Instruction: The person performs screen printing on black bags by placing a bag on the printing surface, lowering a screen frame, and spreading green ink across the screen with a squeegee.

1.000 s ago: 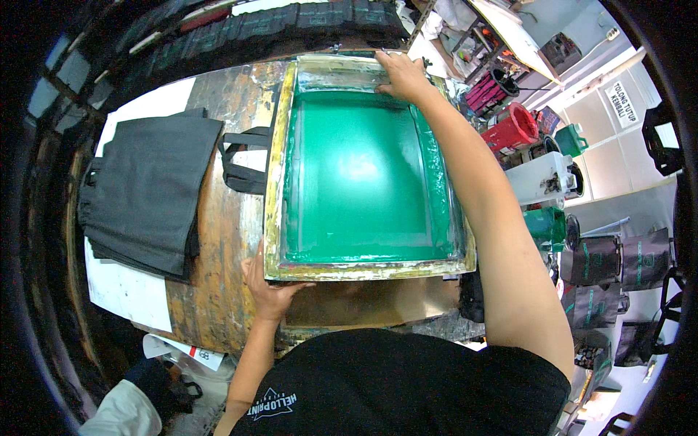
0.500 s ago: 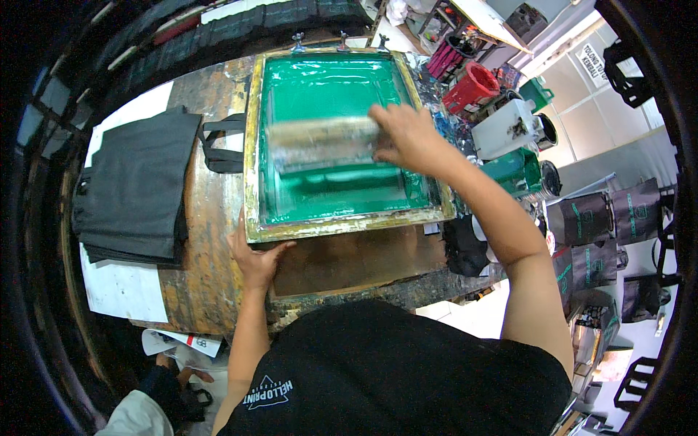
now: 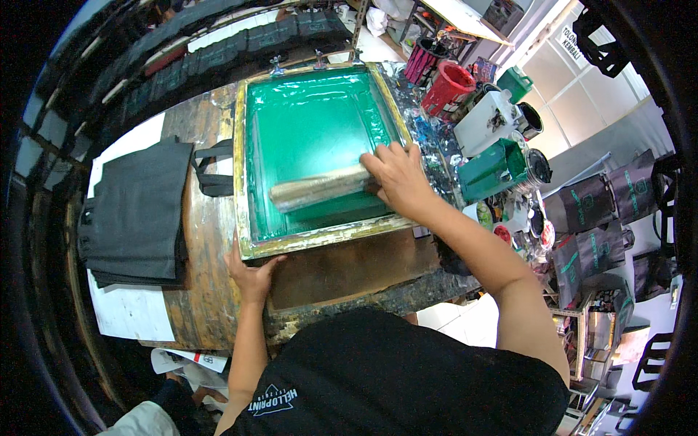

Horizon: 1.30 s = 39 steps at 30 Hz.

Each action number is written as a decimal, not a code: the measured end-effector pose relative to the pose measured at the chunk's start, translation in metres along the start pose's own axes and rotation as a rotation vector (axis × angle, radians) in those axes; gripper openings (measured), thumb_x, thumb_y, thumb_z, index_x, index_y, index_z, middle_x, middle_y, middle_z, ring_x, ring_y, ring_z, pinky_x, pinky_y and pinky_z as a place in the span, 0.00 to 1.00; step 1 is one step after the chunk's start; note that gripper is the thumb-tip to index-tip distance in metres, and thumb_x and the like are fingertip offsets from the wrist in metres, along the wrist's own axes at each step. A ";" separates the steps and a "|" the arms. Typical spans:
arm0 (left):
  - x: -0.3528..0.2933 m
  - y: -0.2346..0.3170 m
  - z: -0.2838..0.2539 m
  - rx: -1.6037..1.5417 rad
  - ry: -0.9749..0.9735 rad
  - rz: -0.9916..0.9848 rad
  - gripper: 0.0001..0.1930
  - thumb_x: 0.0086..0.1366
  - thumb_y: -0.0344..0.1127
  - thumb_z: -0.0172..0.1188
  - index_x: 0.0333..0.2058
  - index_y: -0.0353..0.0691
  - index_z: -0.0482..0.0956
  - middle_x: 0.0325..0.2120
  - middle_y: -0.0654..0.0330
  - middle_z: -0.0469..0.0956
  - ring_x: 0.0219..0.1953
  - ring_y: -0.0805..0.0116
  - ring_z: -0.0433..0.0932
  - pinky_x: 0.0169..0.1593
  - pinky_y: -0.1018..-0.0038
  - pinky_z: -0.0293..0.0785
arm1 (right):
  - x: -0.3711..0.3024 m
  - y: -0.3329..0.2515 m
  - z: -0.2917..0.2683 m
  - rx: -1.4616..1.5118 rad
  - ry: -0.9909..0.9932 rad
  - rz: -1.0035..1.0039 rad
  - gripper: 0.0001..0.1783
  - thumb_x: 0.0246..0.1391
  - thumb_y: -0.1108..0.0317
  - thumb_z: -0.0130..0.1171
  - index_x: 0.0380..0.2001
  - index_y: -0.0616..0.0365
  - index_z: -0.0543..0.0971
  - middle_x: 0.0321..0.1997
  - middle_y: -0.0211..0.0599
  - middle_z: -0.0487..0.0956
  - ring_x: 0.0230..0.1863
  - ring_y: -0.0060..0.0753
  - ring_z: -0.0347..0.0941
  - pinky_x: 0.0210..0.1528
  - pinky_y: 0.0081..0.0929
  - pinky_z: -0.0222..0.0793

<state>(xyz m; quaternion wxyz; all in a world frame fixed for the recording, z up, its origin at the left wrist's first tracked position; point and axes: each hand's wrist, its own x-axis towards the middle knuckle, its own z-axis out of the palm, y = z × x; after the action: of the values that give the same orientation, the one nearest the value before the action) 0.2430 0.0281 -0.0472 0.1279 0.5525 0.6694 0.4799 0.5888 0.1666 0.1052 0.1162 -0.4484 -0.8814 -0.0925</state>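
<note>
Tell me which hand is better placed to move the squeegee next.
Probably the right hand: it grips the squeegee over the green screen, while the left hand is at the near left corner of the frame.

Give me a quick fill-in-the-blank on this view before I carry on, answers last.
1. The squeegee is in the ____ hand.
2. The ink inside the frame is ____.
3. The black fabric pile lies to the ____ of the frame.
4. The left hand is at the frame's near-left ____.
Missing words: right; green; left; corner.

Black short-sleeved shirt (image 3: pixel 407 381), white print (image 3: pixel 273 401) (lettering with a pointed outline), bare hands (image 3: pixel 397 180)
</note>
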 end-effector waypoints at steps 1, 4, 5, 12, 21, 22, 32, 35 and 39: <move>0.000 0.000 -0.001 0.013 -0.014 0.007 0.59 0.36 0.46 0.90 0.67 0.31 0.70 0.48 0.47 0.80 0.50 0.48 0.72 0.56 0.58 0.71 | 0.010 0.008 0.009 -0.015 0.000 0.006 0.31 0.44 0.65 0.77 0.52 0.47 0.74 0.44 0.36 0.75 0.53 0.44 0.71 0.56 0.49 0.59; 0.004 0.012 -0.004 0.033 -0.033 0.008 0.60 0.34 0.44 0.90 0.67 0.31 0.70 0.50 0.46 0.79 0.51 0.48 0.73 0.56 0.57 0.72 | 0.041 0.032 0.027 -0.049 0.016 -0.007 0.34 0.41 0.65 0.78 0.54 0.45 0.74 0.46 0.35 0.75 0.54 0.44 0.71 0.55 0.50 0.60; 0.002 0.012 -0.005 0.020 -0.027 -0.007 0.60 0.33 0.43 0.90 0.67 0.31 0.70 0.50 0.46 0.79 0.51 0.48 0.73 0.57 0.57 0.72 | 0.053 0.040 0.037 -0.047 0.024 -0.012 0.37 0.39 0.67 0.78 0.55 0.44 0.73 0.48 0.35 0.76 0.54 0.44 0.72 0.56 0.51 0.60; 0.000 0.008 -0.004 0.053 -0.046 0.014 0.62 0.32 0.51 0.89 0.67 0.30 0.70 0.52 0.48 0.80 0.49 0.49 0.73 0.55 0.56 0.71 | 0.130 0.096 0.080 -0.047 0.071 -0.061 0.37 0.41 0.65 0.79 0.56 0.43 0.74 0.50 0.34 0.77 0.56 0.43 0.73 0.57 0.52 0.61; -0.001 0.007 -0.009 0.055 -0.090 0.018 0.63 0.35 0.64 0.85 0.65 0.28 0.72 0.57 0.48 0.81 0.49 0.50 0.74 0.56 0.56 0.67 | 0.231 0.144 0.126 -0.063 0.152 -0.201 0.37 0.47 0.56 0.78 0.59 0.45 0.73 0.52 0.35 0.77 0.57 0.44 0.73 0.55 0.50 0.61; 0.000 0.009 -0.008 0.030 -0.084 0.016 0.62 0.35 0.64 0.85 0.65 0.28 0.72 0.58 0.48 0.80 0.50 0.50 0.74 0.56 0.56 0.67 | 0.239 0.144 0.128 -0.081 0.140 -0.204 0.37 0.48 0.55 0.78 0.60 0.47 0.73 0.52 0.35 0.77 0.57 0.44 0.73 0.54 0.49 0.60; 0.012 0.029 -0.012 0.113 -0.132 -0.022 0.60 0.33 0.61 0.86 0.64 0.31 0.74 0.52 0.54 0.83 0.50 0.53 0.76 0.58 0.57 0.63 | 0.260 0.137 0.099 -0.071 0.045 -0.074 0.40 0.48 0.58 0.78 0.64 0.44 0.70 0.54 0.35 0.78 0.61 0.45 0.73 0.55 0.53 0.63; 0.009 0.021 -0.010 0.157 -0.087 0.026 0.59 0.32 0.62 0.85 0.62 0.33 0.77 0.48 0.56 0.82 0.50 0.53 0.75 0.58 0.57 0.61 | 0.248 0.119 0.094 -0.132 0.021 0.037 0.41 0.48 0.57 0.78 0.64 0.43 0.70 0.54 0.35 0.79 0.59 0.44 0.75 0.54 0.53 0.64; 0.008 0.021 -0.013 0.326 -0.038 0.089 0.56 0.29 0.65 0.85 0.59 0.40 0.80 0.42 0.57 0.74 0.49 0.52 0.70 0.57 0.55 0.58 | 0.236 0.113 0.101 -0.169 0.169 0.052 0.36 0.47 0.55 0.77 0.59 0.42 0.72 0.50 0.31 0.79 0.55 0.42 0.75 0.51 0.52 0.64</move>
<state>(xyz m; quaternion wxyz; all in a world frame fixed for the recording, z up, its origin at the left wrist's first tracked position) 0.2440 0.0274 -0.0218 0.0280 0.6041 0.7105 0.3597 0.5336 0.4402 0.0832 0.1544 -0.4697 -0.8457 -0.2008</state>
